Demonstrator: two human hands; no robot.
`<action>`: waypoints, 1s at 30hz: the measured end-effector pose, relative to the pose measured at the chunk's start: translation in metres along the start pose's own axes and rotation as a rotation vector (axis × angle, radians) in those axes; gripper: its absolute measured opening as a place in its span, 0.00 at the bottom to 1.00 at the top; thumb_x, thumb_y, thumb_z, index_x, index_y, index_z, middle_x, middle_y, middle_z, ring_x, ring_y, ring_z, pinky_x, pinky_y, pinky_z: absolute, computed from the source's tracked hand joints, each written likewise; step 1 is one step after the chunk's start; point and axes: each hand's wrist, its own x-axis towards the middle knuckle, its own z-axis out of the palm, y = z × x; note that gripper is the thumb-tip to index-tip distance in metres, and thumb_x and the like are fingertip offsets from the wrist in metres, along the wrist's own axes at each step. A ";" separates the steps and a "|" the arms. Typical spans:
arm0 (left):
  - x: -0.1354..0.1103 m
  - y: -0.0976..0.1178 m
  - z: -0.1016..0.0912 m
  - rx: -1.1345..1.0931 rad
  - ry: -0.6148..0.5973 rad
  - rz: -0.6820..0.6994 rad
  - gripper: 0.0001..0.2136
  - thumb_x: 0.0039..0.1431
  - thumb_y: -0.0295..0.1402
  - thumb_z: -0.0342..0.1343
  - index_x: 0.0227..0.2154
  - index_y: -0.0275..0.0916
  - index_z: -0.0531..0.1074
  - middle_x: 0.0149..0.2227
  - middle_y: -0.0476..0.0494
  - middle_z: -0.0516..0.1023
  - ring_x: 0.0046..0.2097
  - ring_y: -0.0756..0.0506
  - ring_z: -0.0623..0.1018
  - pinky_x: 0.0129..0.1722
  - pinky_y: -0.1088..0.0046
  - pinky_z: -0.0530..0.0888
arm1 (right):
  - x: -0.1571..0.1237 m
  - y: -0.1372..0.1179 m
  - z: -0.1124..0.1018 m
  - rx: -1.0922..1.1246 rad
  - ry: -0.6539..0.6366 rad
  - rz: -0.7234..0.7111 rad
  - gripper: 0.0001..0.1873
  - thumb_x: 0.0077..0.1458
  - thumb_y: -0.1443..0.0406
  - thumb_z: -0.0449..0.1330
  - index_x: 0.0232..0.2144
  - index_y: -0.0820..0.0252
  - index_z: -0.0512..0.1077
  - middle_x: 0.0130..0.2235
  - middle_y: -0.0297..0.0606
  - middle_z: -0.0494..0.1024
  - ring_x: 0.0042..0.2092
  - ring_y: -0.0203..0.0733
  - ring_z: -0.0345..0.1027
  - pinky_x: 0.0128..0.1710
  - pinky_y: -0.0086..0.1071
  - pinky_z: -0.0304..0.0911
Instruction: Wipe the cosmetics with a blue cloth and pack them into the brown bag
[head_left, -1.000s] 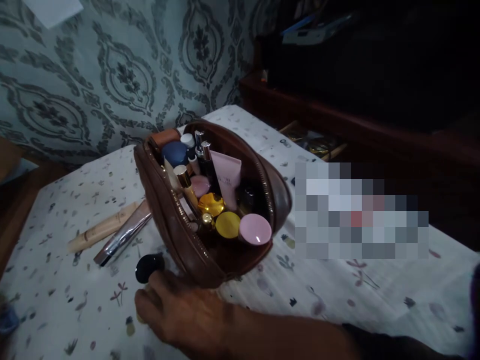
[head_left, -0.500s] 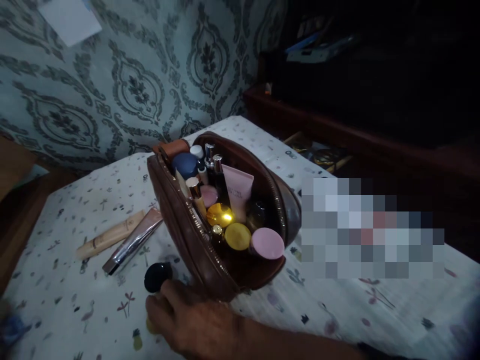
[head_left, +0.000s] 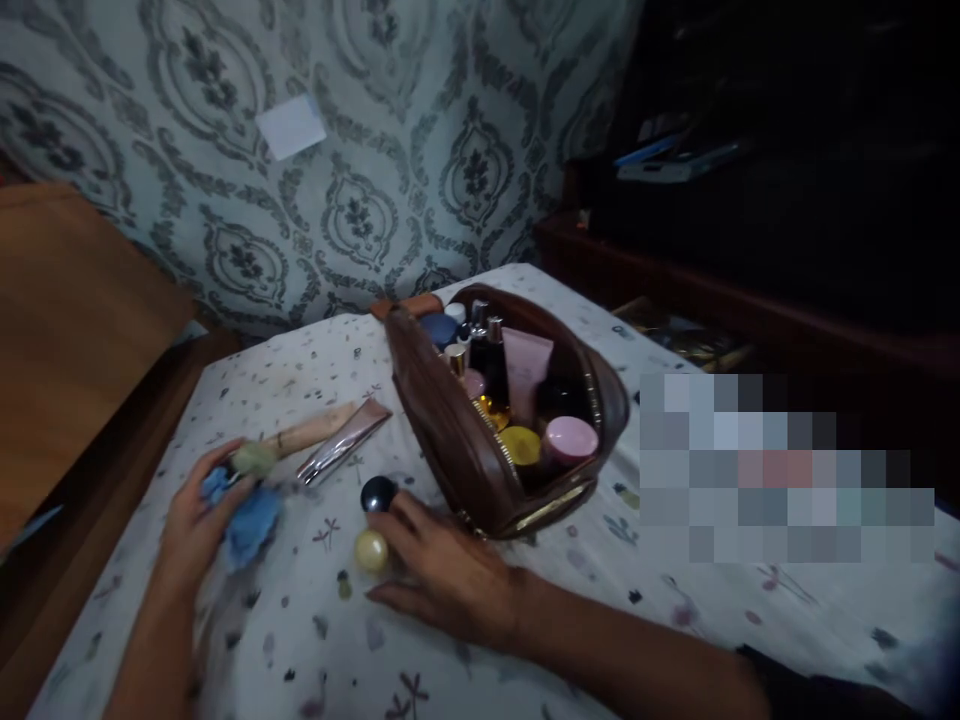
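A brown leather cosmetic bag stands unzipped on the patterned cloth, filled with several tubes and bottles and a pink-lidded jar. My right hand is just in front of it, thumb and fingers apart. Its fingertips reach a black round-topped container and a yellow round-topped container. Over at the left, my left hand grips a blue ruffled piece, blurred, with a pale green part by the fingertips. A beige tube and a shiny pink tube lie between hand and bag.
The patterned cloth covers the surface up to the papered wall. An orange-brown panel rises at the left. Dark red furniture borders the back right. A pixelated patch hides an area right of the bag.
My left hand has come into view with the blue ruffled piece in it. The right hand's fingers have spread from the yellow-topped container, which now shows more. The view has shifted left.
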 end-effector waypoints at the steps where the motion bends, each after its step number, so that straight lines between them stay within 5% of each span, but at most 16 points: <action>1: -0.004 0.008 0.007 -0.058 -0.052 0.007 0.25 0.54 0.49 0.63 0.52 0.46 0.72 0.50 0.50 0.79 0.54 0.37 0.76 0.55 0.63 0.73 | 0.000 -0.001 -0.002 0.025 -0.001 0.018 0.29 0.59 0.55 0.65 0.58 0.60 0.64 0.55 0.47 0.68 0.47 0.47 0.74 0.46 0.40 0.74; 6: -0.026 0.044 0.037 -0.285 -0.330 0.127 0.25 0.54 0.45 0.66 0.52 0.40 0.72 0.53 0.42 0.78 0.55 0.38 0.76 0.57 0.62 0.72 | 0.003 -0.004 0.001 0.018 0.079 0.043 0.25 0.63 0.58 0.60 0.58 0.64 0.65 0.52 0.51 0.69 0.45 0.50 0.75 0.46 0.47 0.75; 14: -0.046 0.060 0.049 -0.372 -0.561 0.173 0.25 0.53 0.42 0.68 0.52 0.41 0.72 0.50 0.42 0.77 0.51 0.40 0.76 0.51 0.66 0.73 | 0.005 0.005 0.014 0.232 0.389 0.006 0.29 0.62 0.68 0.59 0.63 0.58 0.58 0.50 0.46 0.71 0.43 0.43 0.73 0.46 0.43 0.75; 21: -0.054 0.068 0.049 -0.407 -0.637 0.185 0.24 0.50 0.43 0.70 0.48 0.41 0.73 0.48 0.43 0.76 0.51 0.40 0.76 0.50 0.66 0.73 | 0.007 0.007 0.008 0.323 0.338 -0.132 0.29 0.64 0.65 0.59 0.64 0.54 0.58 0.53 0.46 0.72 0.49 0.45 0.72 0.49 0.44 0.73; 27: -0.056 0.067 0.053 -0.432 -0.676 0.160 0.34 0.44 0.47 0.73 0.53 0.42 0.68 0.51 0.41 0.74 0.53 0.38 0.75 0.52 0.63 0.72 | 0.007 0.002 0.010 0.573 0.433 0.109 0.26 0.59 0.60 0.63 0.56 0.56 0.60 0.45 0.42 0.75 0.43 0.44 0.74 0.43 0.39 0.74; 30: -0.059 0.069 0.056 -0.183 -0.711 0.240 0.33 0.42 0.47 0.73 0.50 0.42 0.67 0.47 0.43 0.75 0.47 0.39 0.76 0.45 0.65 0.74 | 0.010 -0.003 0.009 0.725 0.535 0.167 0.25 0.60 0.56 0.62 0.54 0.54 0.58 0.45 0.41 0.76 0.44 0.43 0.75 0.43 0.37 0.75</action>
